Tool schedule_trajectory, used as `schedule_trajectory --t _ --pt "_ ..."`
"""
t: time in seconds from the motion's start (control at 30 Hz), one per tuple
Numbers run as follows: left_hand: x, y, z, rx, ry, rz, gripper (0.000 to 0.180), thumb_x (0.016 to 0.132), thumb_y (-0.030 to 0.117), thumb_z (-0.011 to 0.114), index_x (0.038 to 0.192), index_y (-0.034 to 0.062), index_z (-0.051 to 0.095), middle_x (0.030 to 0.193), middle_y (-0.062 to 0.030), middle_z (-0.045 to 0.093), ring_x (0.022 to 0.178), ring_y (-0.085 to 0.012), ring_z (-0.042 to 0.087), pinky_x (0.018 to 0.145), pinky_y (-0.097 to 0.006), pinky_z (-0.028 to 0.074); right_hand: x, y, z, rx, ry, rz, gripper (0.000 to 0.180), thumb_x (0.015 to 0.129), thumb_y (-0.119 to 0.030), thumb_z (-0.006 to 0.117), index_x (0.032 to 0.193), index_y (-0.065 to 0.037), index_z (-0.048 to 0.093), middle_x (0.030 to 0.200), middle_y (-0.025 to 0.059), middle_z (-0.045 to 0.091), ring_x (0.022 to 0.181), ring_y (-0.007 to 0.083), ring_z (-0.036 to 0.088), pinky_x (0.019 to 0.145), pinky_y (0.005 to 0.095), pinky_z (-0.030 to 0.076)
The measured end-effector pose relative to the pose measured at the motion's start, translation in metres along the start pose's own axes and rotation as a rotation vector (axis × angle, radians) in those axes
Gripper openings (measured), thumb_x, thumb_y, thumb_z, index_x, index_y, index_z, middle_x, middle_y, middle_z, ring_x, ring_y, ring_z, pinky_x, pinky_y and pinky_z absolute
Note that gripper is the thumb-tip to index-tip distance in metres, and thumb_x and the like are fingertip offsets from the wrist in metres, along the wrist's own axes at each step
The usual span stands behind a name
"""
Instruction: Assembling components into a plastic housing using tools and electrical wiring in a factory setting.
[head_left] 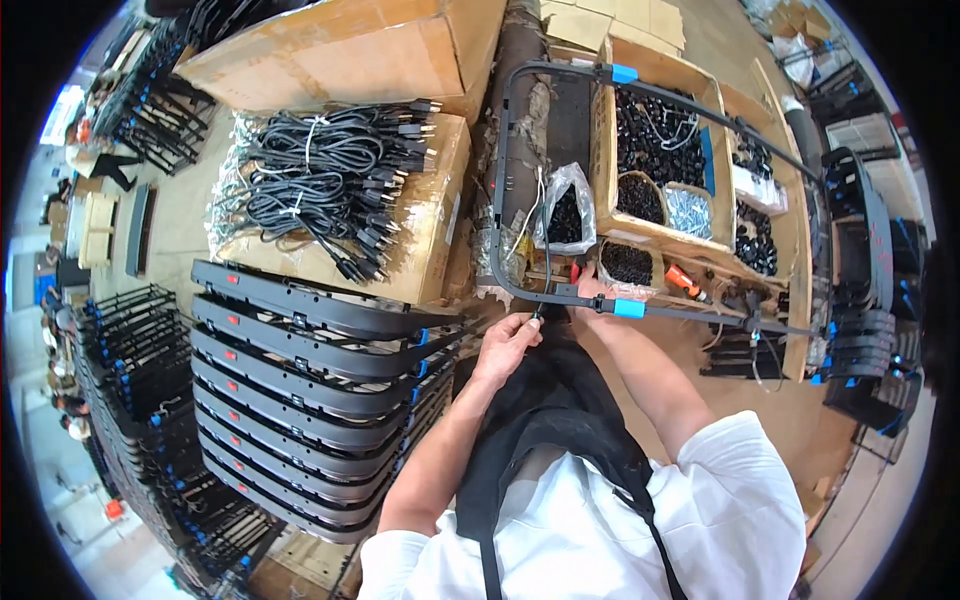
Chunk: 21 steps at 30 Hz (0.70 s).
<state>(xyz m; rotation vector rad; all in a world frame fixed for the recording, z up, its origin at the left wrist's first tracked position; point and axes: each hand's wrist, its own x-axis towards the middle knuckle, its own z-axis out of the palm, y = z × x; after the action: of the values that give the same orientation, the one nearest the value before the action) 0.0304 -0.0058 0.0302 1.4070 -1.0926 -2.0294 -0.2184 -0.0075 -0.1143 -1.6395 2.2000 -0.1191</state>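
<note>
A black tubular frame point(700, 314) with rounded corners and blue bands lies across the work area in front of me. My left hand point(507, 347) is closed in a pinch just below the frame's near left corner. A small dark piece with a light tip shows at its fingertips; its kind is too small to tell. Just under the near tube is my right hand point(589, 288), with the tube crossing in front of it. A small red item point(575, 272) sits by its fingers, which are partly hidden. A thin dark cable point(547, 225) runs down inside the frame toward my hands.
Bundled black power cords point(315, 150) lie on a cardboard box point(440, 215) at left, above stacked black curved panels point(300, 375). A wooden tray point(600, 140) holds black parts and screws. Nearby are a clear bag point(568, 205) and an orange-red bottle point(686, 281).
</note>
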Motion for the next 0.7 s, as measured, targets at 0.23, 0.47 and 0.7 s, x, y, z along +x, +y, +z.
schedule_trajectory --t 0.23,0.47,0.7 --pt "0.011 0.006 0.018 -0.036 -0.111 -0.002 0.031 0.107 0.027 0.063 0.120 -0.0002 0.070 0.095 -0.0041 0.073 0.086 -0.0118 0.066 0.079 -0.028 0.050 0.022 0.037 0.011 0.248 -0.127 0.261 0.033 0.101 -0.023 0.055 0.094 0.008 0.062 0.080 0.0250 0.074 0.074 0.0347 0.077 0.061 0.0428 0.060" --pt "0.009 -0.004 -0.001 -0.127 -0.059 -0.013 0.030 0.108 0.027 0.060 0.119 0.0014 0.071 0.096 -0.0043 0.074 0.085 -0.0117 0.068 0.074 -0.026 0.051 -0.095 -0.045 -0.064 0.727 -0.619 0.475 0.030 0.090 -0.020 0.055 0.101 0.007 0.062 0.080 0.0183 0.072 0.054 0.0245 0.069 0.052 0.0420 0.055" --pt "0.011 0.001 -0.002 -0.104 -0.080 -0.021 0.032 0.108 0.027 0.059 0.120 -0.0012 0.071 0.100 -0.0064 0.075 0.084 -0.0133 0.070 0.074 -0.026 0.053 -0.164 -0.100 -0.133 0.429 -0.360 0.310 0.050 0.094 -0.016 0.056 0.139 0.002 0.045 0.118 0.0298 0.069 0.111 0.0443 0.068 0.095 0.0527 0.053"
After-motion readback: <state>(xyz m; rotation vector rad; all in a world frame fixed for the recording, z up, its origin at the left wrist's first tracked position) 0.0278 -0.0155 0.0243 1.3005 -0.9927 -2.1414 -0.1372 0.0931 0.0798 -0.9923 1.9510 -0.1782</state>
